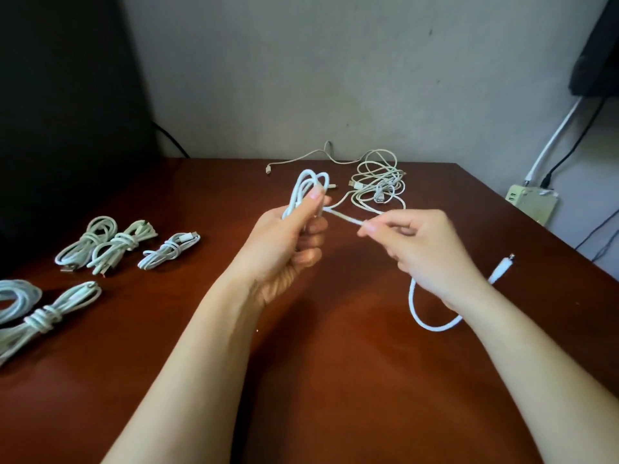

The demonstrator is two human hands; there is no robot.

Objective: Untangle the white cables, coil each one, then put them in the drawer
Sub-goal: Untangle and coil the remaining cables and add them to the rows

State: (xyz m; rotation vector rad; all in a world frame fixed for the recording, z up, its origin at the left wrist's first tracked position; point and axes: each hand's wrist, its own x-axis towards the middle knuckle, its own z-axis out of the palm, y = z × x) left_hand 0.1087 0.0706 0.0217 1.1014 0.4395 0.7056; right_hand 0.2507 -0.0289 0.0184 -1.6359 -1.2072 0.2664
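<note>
A person's left hand (288, 249) is holding a looped white cable (310, 182) upright above a brown wooden surface (335, 380), its fingers (315, 226) curling round the loops and the thumb pressing on them. The right hand (425, 249) is pinching the same cable just beside the loops, stretching a short length taut between the hands. The loose tail is hanging below the right wrist, and its plug (500, 269), too blurred to identify, is pointing toward the surface's right edge. A tangle of white cables (378, 185) is lying near the far edge, by the wall (301, 78). Several coiled bundles (117, 244) are resting well apart at the left. Bare wood is showing beneath and in front of the hands.
</note>
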